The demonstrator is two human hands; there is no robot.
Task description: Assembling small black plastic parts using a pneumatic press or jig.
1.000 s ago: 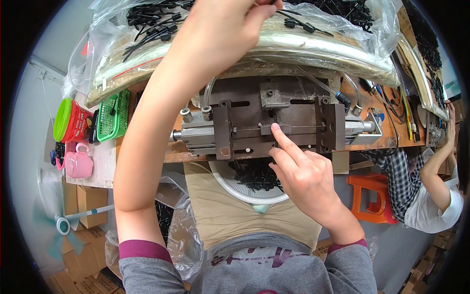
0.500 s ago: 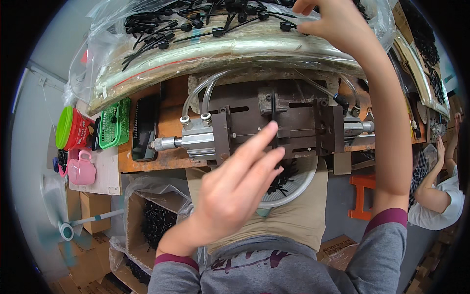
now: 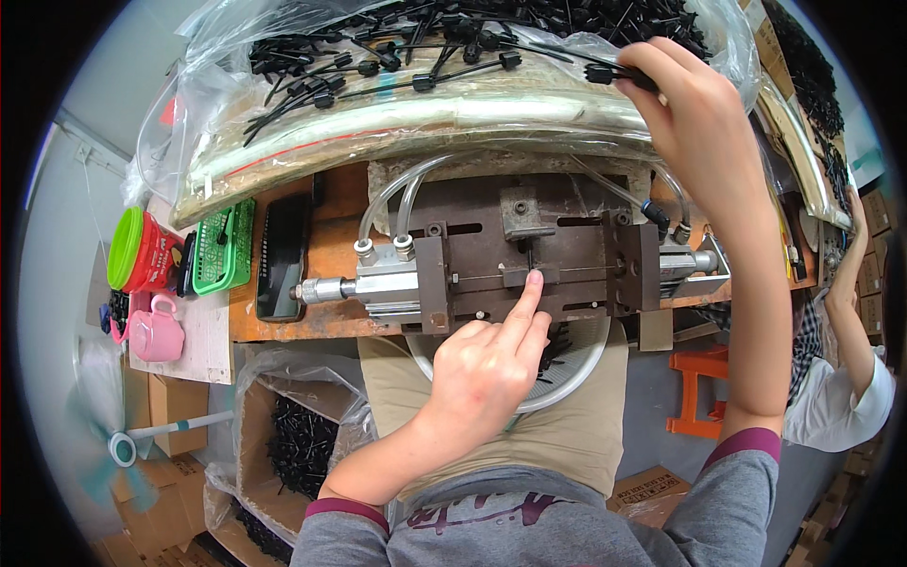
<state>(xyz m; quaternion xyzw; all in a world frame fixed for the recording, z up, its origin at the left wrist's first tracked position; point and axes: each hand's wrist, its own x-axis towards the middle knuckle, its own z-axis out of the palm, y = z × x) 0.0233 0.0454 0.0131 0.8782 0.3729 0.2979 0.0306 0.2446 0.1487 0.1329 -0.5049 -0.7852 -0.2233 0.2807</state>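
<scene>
At far right: right hand (image 3: pixel 694 111), thumb and fingers pinching black cable tie (image 3: pixel 601 73). Centre: left hand (image 3: pixel 489 364), index outstretched, touching fixture block (image 3: pixel 514 278); apparent seating step, next calling for fingertip clearance.

At the upper right of the frame, the right hand (image 3: pixel 704 109) covered one end of a black piece (image 3: pixel 601 74), so we could not see its full length. Near the centre, the left hand (image 3: pixel 487 364) hid part of a small dark block (image 3: pixel 514 278) from us with its index finger. Below that, this hand and the metal fixture (image 3: pixel 475 250) screened much of a white basin (image 3: pixel 570 391). At the lower left, we saw fan blades (image 3: pixel 83 474) only as a blur. The dark rim at the far right cut off a co-worker (image 3: pixel 839 411).
</scene>
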